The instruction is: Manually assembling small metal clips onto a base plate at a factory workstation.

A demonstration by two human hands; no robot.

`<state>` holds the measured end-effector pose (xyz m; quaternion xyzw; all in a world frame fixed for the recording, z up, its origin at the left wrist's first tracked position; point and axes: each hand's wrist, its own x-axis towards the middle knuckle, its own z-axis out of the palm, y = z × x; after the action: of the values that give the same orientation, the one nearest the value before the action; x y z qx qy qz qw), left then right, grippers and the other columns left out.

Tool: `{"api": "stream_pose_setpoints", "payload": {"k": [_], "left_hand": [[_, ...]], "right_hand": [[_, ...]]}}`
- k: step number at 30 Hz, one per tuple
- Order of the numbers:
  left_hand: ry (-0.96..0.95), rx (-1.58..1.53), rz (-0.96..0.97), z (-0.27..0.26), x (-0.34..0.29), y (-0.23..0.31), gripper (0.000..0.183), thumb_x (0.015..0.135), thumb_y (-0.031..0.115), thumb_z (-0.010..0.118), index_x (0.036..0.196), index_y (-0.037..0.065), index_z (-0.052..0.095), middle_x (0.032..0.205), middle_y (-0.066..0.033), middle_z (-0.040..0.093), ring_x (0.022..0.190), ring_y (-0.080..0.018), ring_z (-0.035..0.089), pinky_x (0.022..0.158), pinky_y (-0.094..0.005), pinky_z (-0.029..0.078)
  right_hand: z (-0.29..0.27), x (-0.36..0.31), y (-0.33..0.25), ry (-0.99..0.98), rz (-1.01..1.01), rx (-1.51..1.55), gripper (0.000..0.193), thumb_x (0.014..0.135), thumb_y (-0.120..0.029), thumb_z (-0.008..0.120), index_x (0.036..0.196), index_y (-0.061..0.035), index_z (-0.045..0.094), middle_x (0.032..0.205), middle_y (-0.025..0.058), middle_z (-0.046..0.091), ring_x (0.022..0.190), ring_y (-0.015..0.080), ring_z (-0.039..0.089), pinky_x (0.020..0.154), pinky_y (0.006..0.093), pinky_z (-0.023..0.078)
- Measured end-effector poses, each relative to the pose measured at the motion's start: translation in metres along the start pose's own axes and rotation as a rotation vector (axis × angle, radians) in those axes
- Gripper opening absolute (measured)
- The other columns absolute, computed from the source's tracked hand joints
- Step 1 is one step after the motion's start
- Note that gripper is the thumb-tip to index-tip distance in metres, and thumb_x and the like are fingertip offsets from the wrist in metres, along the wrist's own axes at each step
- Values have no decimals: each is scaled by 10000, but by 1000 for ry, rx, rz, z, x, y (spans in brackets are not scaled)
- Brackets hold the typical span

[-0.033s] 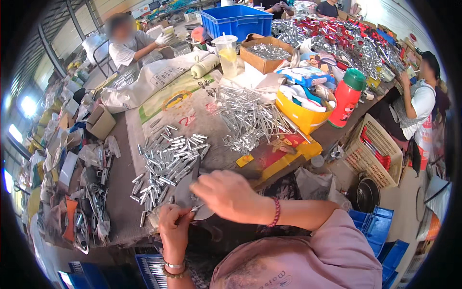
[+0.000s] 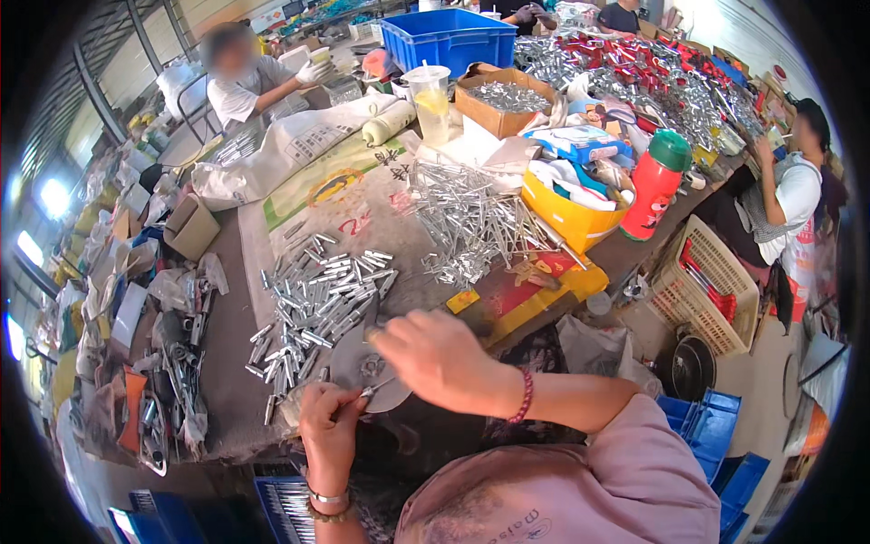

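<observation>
My left hand is at the table's near edge, thumb and finger pinching a small silver metal pin that points right over a round grey disc. Above the disc's right side, my right hand is curled, its fingertips blurred; what they hold, if anything, is hidden. Just beyond the disc lies a pile of short silver metal pins. Farther right spreads a second heap of longer, thinner metal rods.
A yellow box of cloths and a red bottle with a green cap line the right side. Behind stand a drink cup, a carton of metal parts and a blue bin. Co-workers sit at far left and right.
My right hand has shifted slightly to the right, uncovering the middle of the grey disc. My left hand keeps its pinch on the pin almost in place.
</observation>
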<state>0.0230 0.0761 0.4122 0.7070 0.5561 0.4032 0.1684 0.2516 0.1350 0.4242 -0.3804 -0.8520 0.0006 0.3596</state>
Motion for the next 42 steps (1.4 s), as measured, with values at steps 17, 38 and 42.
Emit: {"api": "stream_pose_setpoints", "payload": {"k": [17, 38, 42], "left_hand": [[-11, -73, -107, 0, -1, -10, 164, 844, -43, 857, 988, -11, 785, 936, -73, 656, 861, -206, 651, 759, -320, 513], [-40, -148, -90, -7, -3, -17, 182, 834, -33, 878, 994, -2, 796, 943, -52, 643, 854, -185, 636, 743, -309, 511], [-49, -138, -75, -8, -6, -20, 213, 833, 3, 889, 1035, 35, 829, 946, -54, 643, 845, -205, 644, 734, -325, 517]], "right_hand": [[-25, -22, 10, -91, 32, 121, 505, 886, -40, 743, 1371, -179, 723, 959, 68, 614, 815, 292, 703, 646, 414, 563], [-18, -3, 6, -100, -114, -108, 475, 854, -50, 770, 1320, -140, 746, 1093, 88, 630, 1062, 292, 653, 840, 421, 548], [-23, -24, -21, -339, -13, -47, 254, 833, -110, 805, 1047, -89, 669, 1110, 84, 638, 1026, 288, 644, 839, 406, 540]]}}
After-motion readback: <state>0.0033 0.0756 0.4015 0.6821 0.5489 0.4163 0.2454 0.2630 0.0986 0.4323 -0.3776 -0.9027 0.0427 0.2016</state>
